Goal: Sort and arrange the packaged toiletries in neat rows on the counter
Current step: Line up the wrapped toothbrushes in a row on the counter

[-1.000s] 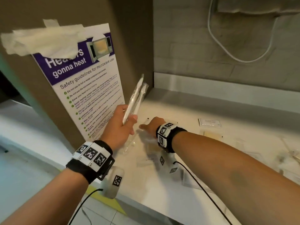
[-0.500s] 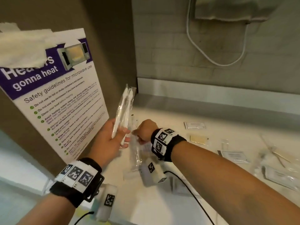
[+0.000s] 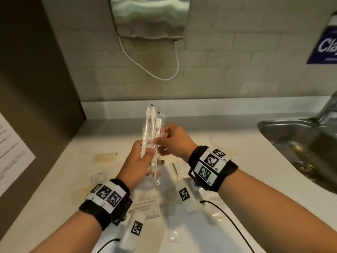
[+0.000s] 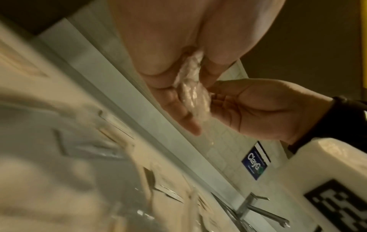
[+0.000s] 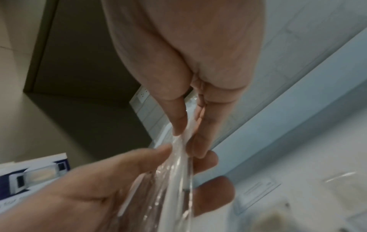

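Observation:
Above the counter, my left hand grips a bundle of clear-wrapped white toothbrushes, held upright. My right hand pinches the right-hand wrapper of that bundle at mid-length. In the left wrist view, the crinkled wrapper sits between my left fingers, with the right hand against it. In the right wrist view, my right fingertips pinch the clear wrapper and the left hand holds it below. Small sachets lie on the counter: a tan one, a white one and a flat packet.
A steel sink with a faucet lies at the right. A metal dispenser hangs on the tiled wall with a white cable looping under it. A dark panel with a poster closes the left side.
My right hand lifted a wrapped toothbrush off the counter and brought it to the bundle in my left hand. Both hands shifted right, away from the poster.

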### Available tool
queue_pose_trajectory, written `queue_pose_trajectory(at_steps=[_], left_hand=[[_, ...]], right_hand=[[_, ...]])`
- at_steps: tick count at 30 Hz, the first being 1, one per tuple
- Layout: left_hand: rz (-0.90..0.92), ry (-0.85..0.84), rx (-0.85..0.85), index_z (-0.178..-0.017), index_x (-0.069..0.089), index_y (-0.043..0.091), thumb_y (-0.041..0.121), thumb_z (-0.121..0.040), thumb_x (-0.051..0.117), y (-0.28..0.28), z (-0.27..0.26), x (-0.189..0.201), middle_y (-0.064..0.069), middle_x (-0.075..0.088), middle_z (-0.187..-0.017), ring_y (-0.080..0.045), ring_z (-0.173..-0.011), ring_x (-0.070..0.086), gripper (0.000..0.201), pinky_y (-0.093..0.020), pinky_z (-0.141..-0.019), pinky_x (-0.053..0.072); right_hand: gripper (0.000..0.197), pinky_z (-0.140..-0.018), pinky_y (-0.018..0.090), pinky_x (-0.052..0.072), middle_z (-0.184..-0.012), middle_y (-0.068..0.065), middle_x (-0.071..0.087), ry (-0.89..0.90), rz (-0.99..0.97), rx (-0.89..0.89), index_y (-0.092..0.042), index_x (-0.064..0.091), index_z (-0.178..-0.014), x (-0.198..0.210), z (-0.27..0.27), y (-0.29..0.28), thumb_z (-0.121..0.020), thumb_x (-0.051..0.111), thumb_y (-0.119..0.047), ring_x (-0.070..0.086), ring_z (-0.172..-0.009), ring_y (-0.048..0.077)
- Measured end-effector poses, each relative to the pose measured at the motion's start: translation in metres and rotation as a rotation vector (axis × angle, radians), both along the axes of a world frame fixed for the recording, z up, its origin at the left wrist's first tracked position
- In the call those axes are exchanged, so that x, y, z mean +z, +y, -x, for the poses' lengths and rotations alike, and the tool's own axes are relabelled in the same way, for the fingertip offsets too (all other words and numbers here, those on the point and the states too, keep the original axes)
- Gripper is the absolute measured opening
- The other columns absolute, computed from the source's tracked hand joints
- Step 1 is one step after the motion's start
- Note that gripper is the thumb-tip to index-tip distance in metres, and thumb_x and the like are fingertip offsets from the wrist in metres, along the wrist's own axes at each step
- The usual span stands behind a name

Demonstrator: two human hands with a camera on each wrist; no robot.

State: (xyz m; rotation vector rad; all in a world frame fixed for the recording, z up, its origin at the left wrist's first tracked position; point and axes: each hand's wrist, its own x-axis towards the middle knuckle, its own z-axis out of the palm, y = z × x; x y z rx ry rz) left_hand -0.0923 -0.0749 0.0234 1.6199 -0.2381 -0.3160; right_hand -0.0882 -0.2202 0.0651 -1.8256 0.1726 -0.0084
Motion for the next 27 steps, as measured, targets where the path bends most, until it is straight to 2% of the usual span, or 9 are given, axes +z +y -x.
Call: queue_pose_trajectory(at_steps=[3,6,9,11,13,15,18,23,27], left_hand=[[-0.023,-0.040,-0.057,-0.124,0.046,0.030,0.026,-0.099,0.054,-0.041,0.010,0.003,-0.001,0.064,-0.116,-0.020,-0.084,0.075,0.027,-0.039,-0.068,0.060],[-0.043,-0.024,-0.049,-0.129,0.043,0.031,0.026,-0.098,0.058,-0.067,0.020,0.003,0.000,0.063,-0.114,-0.017,-0.079,0.074,0.034,-0.031,-0.061,0.057],[-0.080,0.029,0.004,-0.124,0.045,0.038,0.032,-0.096,0.059,-0.079,0.026,0.001,-0.001,0.066,-0.109,-0.022,-0.082,0.071,0.032,-0.045,-0.070,0.061],[-0.084,0.071,0.023,-0.122,0.046,0.041,0.033,-0.095,0.060,-0.083,0.032,0.000,-0.003,0.066,-0.111,-0.022,-0.085,0.069,0.030,-0.048,-0.075,0.060],[-0.086,0.079,0.030,-0.121,0.046,0.043,0.033,-0.095,0.059,-0.087,0.037,0.001,-0.005,0.065,-0.112,-0.023,-0.085,0.069,0.030,-0.048,-0.076,0.060],[-0.095,0.082,0.040,-0.121,0.046,0.041,0.033,-0.095,0.059,-0.090,0.041,0.002,-0.008,0.065,-0.110,-0.026,-0.084,0.069,0.030,-0.052,-0.077,0.060],[-0.130,0.067,0.035,-0.126,0.045,0.039,0.033,-0.095,0.060,-0.093,0.046,0.000,-0.008,0.067,-0.107,-0.034,-0.090,0.069,0.035,-0.060,-0.072,0.059],[-0.148,0.084,-0.007,-0.137,0.041,0.036,0.029,-0.095,0.061,-0.094,0.055,-0.012,-0.006,0.061,-0.117,-0.028,-0.090,0.071,0.047,-0.056,-0.073,0.060],[-0.120,0.092,0.024,-0.134,0.043,0.033,0.029,-0.095,0.062,-0.090,0.058,-0.020,-0.011,0.064,-0.112,-0.022,-0.082,0.071,0.043,-0.056,-0.072,0.060]], right_hand=[[0.023,-0.073,0.041,0.062,-0.085,0.013,0.065,0.003,-0.014,-0.014,-0.005,0.055,-0.099,0.005,0.013,-0.045,-0.085,0.072,-0.011,0.068,-0.069,0.023],[0.038,-0.068,0.028,0.060,-0.096,0.008,0.069,0.028,0.069,0.000,-0.005,0.063,-0.109,0.007,0.027,-0.088,-0.084,0.072,-0.033,0.068,-0.071,0.016],[0.060,-0.060,0.023,0.056,-0.098,0.005,0.067,0.130,0.197,-0.067,-0.009,0.061,-0.115,-0.003,0.031,-0.129,-0.082,0.062,-0.060,0.067,-0.071,0.014],[0.068,-0.064,0.029,0.056,-0.088,0.007,0.069,0.235,0.364,-0.080,-0.007,0.063,-0.102,-0.018,0.030,-0.147,-0.079,0.055,-0.071,0.064,-0.065,0.017],[0.066,-0.068,0.032,0.053,-0.067,0.006,0.063,0.359,0.570,-0.032,-0.010,0.059,-0.073,-0.034,0.028,-0.154,-0.076,0.052,-0.076,0.056,-0.055,0.018],[0.063,-0.076,0.032,0.052,-0.062,0.003,0.057,0.449,0.728,0.003,-0.014,0.052,-0.062,-0.051,0.025,-0.151,-0.078,0.051,-0.075,0.056,-0.060,0.019],[0.053,-0.082,0.033,0.057,-0.076,0.003,0.069,0.490,0.833,0.031,-0.014,0.060,-0.066,-0.070,0.019,-0.144,-0.074,0.065,-0.066,0.066,-0.076,0.021],[0.033,-0.077,0.030,0.057,-0.074,0.001,0.064,0.479,0.775,0.020,-0.015,0.057,-0.066,-0.078,0.016,-0.139,-0.079,0.071,-0.042,0.062,-0.071,0.019],[0.029,-0.056,0.025,0.043,-0.070,0.001,0.052,0.411,0.569,-0.034,-0.011,0.054,-0.073,-0.072,0.021,-0.143,-0.082,0.065,-0.036,0.050,-0.061,0.016]])
